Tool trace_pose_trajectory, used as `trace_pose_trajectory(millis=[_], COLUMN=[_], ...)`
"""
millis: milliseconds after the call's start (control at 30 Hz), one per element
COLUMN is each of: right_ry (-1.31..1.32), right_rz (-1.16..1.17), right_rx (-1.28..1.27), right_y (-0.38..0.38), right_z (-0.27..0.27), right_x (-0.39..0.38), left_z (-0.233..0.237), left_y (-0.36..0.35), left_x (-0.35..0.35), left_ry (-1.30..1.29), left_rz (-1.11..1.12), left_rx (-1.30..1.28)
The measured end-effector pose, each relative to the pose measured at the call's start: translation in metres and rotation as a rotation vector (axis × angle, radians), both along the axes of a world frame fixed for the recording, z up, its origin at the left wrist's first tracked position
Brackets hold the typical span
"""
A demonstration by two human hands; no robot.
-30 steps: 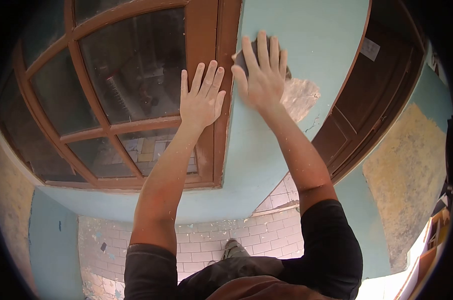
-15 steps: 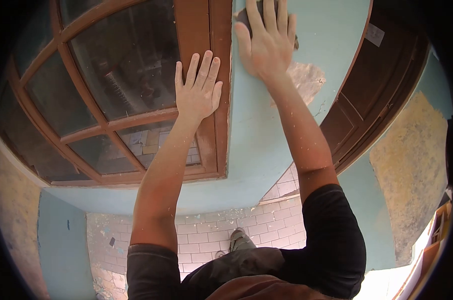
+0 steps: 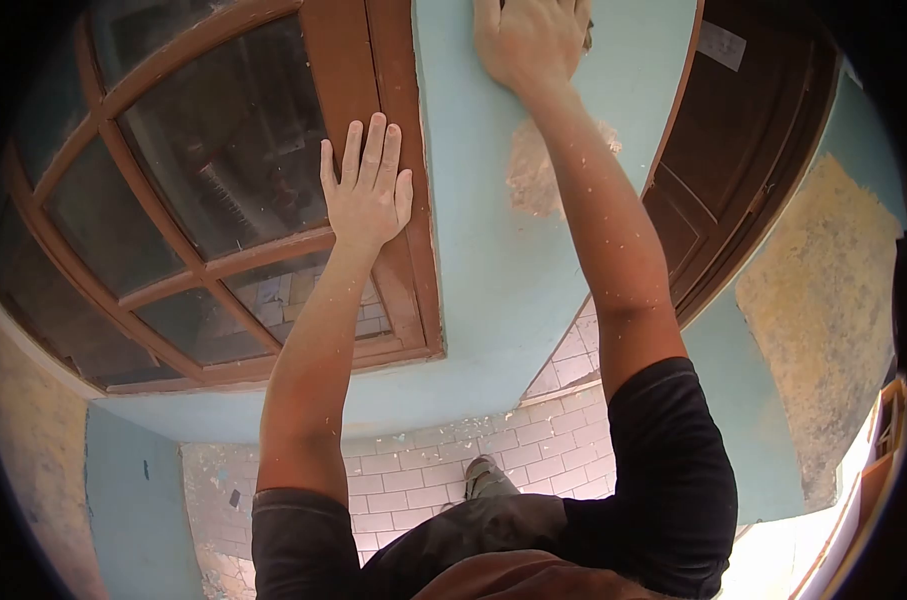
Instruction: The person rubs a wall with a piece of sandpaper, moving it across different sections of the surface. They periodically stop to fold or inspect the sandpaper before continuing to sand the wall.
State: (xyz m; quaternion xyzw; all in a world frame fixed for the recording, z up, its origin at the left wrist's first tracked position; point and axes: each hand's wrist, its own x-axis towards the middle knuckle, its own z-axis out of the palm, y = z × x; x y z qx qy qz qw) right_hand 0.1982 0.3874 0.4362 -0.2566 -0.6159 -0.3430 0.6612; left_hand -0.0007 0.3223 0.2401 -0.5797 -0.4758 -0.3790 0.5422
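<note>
Nearest, my left hand (image 3: pixel 365 205) lies spread on the window frame (image 3: pixel 393 80). Beyond the bare patch (image 3: pixel 533 170), my right hand (image 3: pixel 533 42) seems pressed over a dark pad (image 3: pixel 587 38) on the wall (image 3: pixel 473 280), its grip unclear; I judge this a rubbing pass, needing flat, even pressure.

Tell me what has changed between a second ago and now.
The right hand has slid up the blue-green wall, further from the bare patch, and its fingertips are now out of view. Nothing was visibly picked up or let go. The left hand still rests on the brown window frame.
</note>
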Motion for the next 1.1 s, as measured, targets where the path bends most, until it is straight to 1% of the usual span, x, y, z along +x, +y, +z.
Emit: trace_pose_trajectory(millis=[33,67,100,133,167,233,267,300,333,367,400,433,467,533,567,600,633,667,700,767,800,833,867,900,933,967,1033,1067,1100], right_ry=[-0.032,-0.114,-0.227,-0.342,-0.348,-0.571,-0.419,-0.269,-0.114,0.005,0.085,0.167,0.17,0.174,0.084,-0.055,-0.226,-0.366,-0.506,-0.503,-0.361,-0.198,-0.072,0.023,0.119,0.119,0.103,0.03,-0.047], right_rz=[0.052,0.017,0.055,0.096,0.09,0.206,0.115,0.028,-0.03,-0.019,-0.038,-0.06,-0.063,-0.023,0.004,0.037,0.022,0.054,0.085,0.099,0.015,-0.006,0.019,-0.032,-0.084,-0.083,0.007,0.023,0.037], right_rx=[0.122,0.052,-0.007,-0.078,-0.09,-0.07,-0.025,0.007,-0.014,-0.054,-0.158,-0.253,-0.262,-0.067,-0.088,-0.089,-0.112,-0.135,-0.149,-0.138,-0.085,-0.002,-0.084,-0.169,-0.252,-0.262,-0.177,-0.102,-0.033], right_y=[0.004,-0.012,-0.017,-0.018,-0.015,0.003,0.013,0.02,0.034,0.038,0.03,0.024,0.026,0.03,0.012,0.0,-0.004,-0.002,0.003,0.005,0.012,0.026,0.024,0.023,0.023,0.02,0.003,0.001,0.003], right_z=[-0.054,-0.11,-0.18,-0.23,-0.243,-0.246,-0.214,-0.165,-0.12,-0.076,-0.043,-0.024,-0.039,-0.099,-0.146,-0.198,-0.256,-0.293,-0.307,-0.253,-0.211,-0.16,-0.109,-0.062,-0.038,-0.044,-0.072,-0.105,-0.153], right_x=[-0.007,-0.009,-0.003,0.006,0.022,0.057,0.062,0.067,0.073,0.078,0.077,0.073,0.065,0.041,0.03,0.027,0.033,0.05,0.069,0.082,0.081,0.081,0.077,0.076,0.073,0.064,0.042,0.03,0.023], left_z=[0.001,0.001,0.004,0.004,0.001,0.001,0.003,0.001,0.001,0.003,0.002,0.001,0.002,0.002,0.005,0.005,0.003,0.001,0.001,0.004,0.005,0.001,-0.001,0.0,0.002,0.002,0.002,0.006,0.006], left_y=[-0.001,-0.001,0.001,0.001,-0.001,-0.001,0.0,0.0,0.001,0.001,0.0,0.0,-0.001,-0.001,0.001,0.001,-0.002,-0.004,-0.003,-0.001,0.001,0.0,-0.001,-0.001,0.0,-0.001,-0.001,0.0,0.0], left_x=[0.0,-0.001,-0.001,0.0,0.001,0.003,0.003,0.003,0.002,0.002,0.003,0.004,0.004,0.003,0.003,0.003,0.004,0.004,0.005,0.003,0.003,0.004,0.004,0.004,0.004,0.003,0.004,0.003,0.002], left_ry=[-0.002,-0.003,-0.007,-0.006,-0.005,-0.008,-0.005,-0.004,-0.002,-0.001,-0.004,-0.003,-0.005,0.0,0.003,0.005,0.004,-0.001,-0.003,0.008,0.008,0.005,0.008,0.004,0.002,0.002,0.001,0.002,0.003], left_rz=[-0.007,-0.01,-0.022,-0.005,0.016,0.01,0.014,0.019,0.022,0.022,0.02,0.02,0.023,0.029,0.025,0.022,0.02,0.018,0.029,0.046,0.042,0.037,0.038,0.044,0.05,0.051,0.041,0.037,0.034], left_rx=[0.003,-0.004,0.001,-0.002,-0.008,0.004,0.019,0.022,0.011,0.018,0.023,0.015,0.017,0.026,0.032,0.031,0.023,0.024,0.021,0.023,0.036,0.033,0.021,0.024,0.03,0.021,0.031,0.04,0.033])
